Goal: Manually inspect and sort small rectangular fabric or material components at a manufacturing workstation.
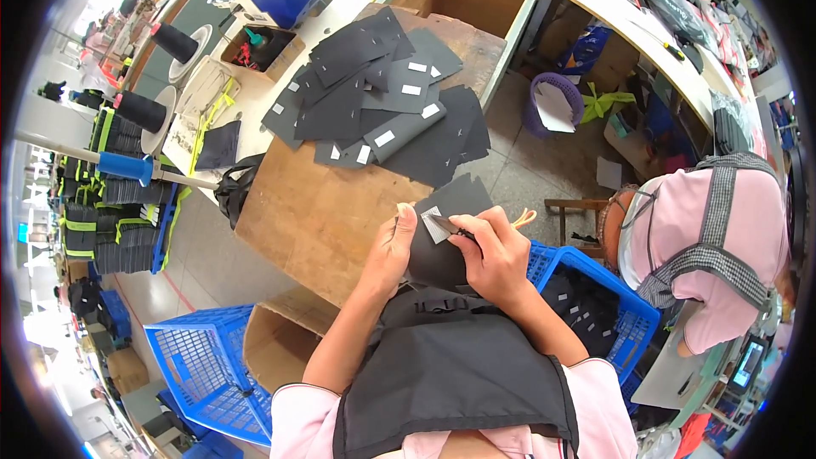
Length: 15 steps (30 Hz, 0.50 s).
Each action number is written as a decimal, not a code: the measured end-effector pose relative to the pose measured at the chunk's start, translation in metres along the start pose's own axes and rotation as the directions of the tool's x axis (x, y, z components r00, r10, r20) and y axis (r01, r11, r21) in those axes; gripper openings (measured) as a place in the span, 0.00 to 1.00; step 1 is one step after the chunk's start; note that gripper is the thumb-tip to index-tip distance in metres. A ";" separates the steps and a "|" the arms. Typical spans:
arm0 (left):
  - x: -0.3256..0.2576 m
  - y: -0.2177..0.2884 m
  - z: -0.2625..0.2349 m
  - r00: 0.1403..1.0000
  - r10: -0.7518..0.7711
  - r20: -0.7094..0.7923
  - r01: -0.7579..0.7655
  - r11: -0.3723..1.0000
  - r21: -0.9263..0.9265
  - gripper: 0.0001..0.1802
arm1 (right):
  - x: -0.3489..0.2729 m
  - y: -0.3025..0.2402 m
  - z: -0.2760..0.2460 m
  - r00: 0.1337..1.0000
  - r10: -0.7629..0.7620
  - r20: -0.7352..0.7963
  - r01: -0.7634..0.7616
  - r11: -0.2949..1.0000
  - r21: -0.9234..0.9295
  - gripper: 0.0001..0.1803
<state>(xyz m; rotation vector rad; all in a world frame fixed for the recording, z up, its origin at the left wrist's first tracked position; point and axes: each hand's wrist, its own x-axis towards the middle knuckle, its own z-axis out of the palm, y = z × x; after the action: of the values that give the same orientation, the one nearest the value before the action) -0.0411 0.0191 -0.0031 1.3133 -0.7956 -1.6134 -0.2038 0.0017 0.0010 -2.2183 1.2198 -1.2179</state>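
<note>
My left hand (389, 251) pinches the left edge of a black fabric piece (438, 268), its thumb pointing up. A white label (435, 230) sits on the upper part of that piece. In my right hand (495, 255) is a small pair of thread snips (445, 223), mostly covered by the fingers, with the dark pointed tip over the label. A yellow-orange cord loop (525, 218) sticks out behind this hand. The held piece is in front of my black apron (455, 365), at the near right edge of the wooden table (297, 204).
Several black fabric pieces (340, 89) with white labels are heaped at the table's far side. Blue crates stand at left (204, 365) and right (633, 323), with a cardboard box (285, 331) by the left one. Another person (714, 238) sits at right, near a purple basket (544, 110).
</note>
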 end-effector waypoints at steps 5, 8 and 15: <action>-0.001 0.000 0.002 0.995 0.100 0.003 -0.100 0.995 -0.018 0.27 | 0.005 -0.007 0.001 0.999 0.002 0.035 -0.002 1.000 0.001 0.14; 0.001 0.001 0.001 0.989 0.146 -0.018 -0.145 0.988 0.051 0.26 | 0.006 -0.008 0.004 0.998 0.029 0.047 -0.030 0.999 0.022 0.14; 0.000 0.004 -0.001 0.991 0.131 0.025 -0.131 0.991 -0.007 0.27 | 0.007 -0.008 0.008 0.927 0.373 0.038 -0.355 0.840 0.410 0.12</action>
<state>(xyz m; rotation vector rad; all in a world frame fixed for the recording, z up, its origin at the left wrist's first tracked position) -0.0390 0.0173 0.0002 1.2131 -0.8740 -1.5300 -0.1912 -0.0001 0.0045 -1.5768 1.1988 -1.2316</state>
